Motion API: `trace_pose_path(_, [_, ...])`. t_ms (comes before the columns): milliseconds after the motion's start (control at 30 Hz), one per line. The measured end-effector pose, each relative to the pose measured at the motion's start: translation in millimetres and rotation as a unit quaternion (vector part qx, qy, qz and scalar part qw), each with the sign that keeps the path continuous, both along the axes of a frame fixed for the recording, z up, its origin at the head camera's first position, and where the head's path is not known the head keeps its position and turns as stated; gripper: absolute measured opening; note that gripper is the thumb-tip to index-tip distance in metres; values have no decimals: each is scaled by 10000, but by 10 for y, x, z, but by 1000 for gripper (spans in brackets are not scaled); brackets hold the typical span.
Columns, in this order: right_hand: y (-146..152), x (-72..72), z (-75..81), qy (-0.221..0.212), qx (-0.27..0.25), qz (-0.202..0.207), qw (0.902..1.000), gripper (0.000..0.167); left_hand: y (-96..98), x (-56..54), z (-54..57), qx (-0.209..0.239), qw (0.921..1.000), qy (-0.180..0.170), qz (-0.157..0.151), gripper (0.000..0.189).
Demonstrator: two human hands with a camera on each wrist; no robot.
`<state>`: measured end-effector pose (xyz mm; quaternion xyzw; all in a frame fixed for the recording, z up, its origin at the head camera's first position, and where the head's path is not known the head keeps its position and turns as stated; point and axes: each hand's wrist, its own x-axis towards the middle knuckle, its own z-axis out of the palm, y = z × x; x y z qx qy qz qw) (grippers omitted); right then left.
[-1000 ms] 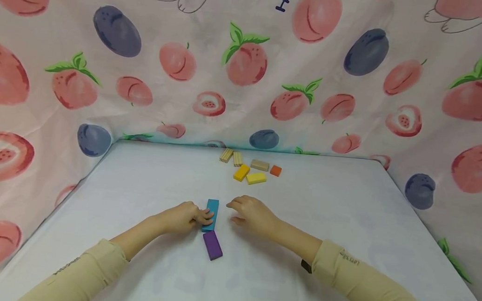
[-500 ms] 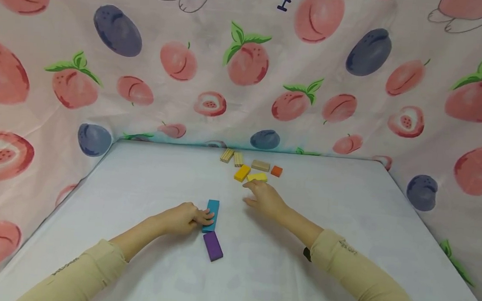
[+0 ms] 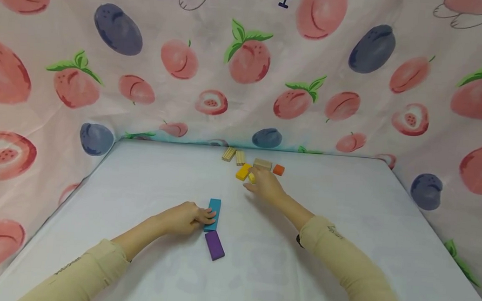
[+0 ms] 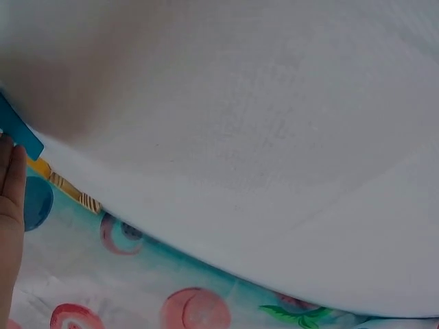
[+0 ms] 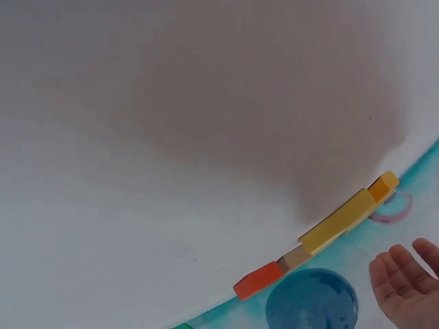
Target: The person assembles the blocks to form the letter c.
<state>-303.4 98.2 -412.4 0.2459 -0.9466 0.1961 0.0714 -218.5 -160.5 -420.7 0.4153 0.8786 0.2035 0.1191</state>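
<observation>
My left hand (image 3: 186,217) lies beside a blue block (image 3: 214,208), its fingers resting across the block's top. In the left wrist view, straight fingers (image 4: 15,179) show against the blue block (image 4: 17,133) at the left edge. A purple block (image 3: 215,245) sits at the blue block's near end. Farther back, my right hand (image 3: 267,185) reaches over a yellow block (image 3: 251,177), fingers and thumb apart and covering most of it. The right wrist view has the fingers (image 5: 401,274) loosely extended, with the yellow block (image 5: 337,221) beyond.
Around the yellow block stand a yellow-orange block (image 3: 243,172), a plain wooden block (image 3: 263,163) and an orange-red block (image 3: 279,170). Two striped wooden blocks (image 3: 229,154) are near the table's back edge. A fruit-print cloth (image 3: 213,64) hangs behind the white table (image 3: 338,194).
My right hand has moved away from beside the blue block, back and slightly right, to over the yellow block. My left hand and the blue and purple blocks have stayed in place.
</observation>
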Motion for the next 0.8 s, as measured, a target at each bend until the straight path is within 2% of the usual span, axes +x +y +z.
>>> trace_pose_path(267, [-90,-152,24,-351,239,-397,9983,55,-24,18,-28,-119,9979,597,-239,37])
trace_pose_path(433, [-160,-280,-10,-444,206,-637,9968,55,-48,31,-26,-145,9976,571,-352,39])
trace_pose_path(600, [-214,-387,-57,-535,184,-590,9966,59,-51,41,-5,-366,9956,697,-514,40])
trace_pose_path(800, [-237,-466,-135,-843,37,-766,9935,58,-33,45,4,-358,9954,727,-517,38])
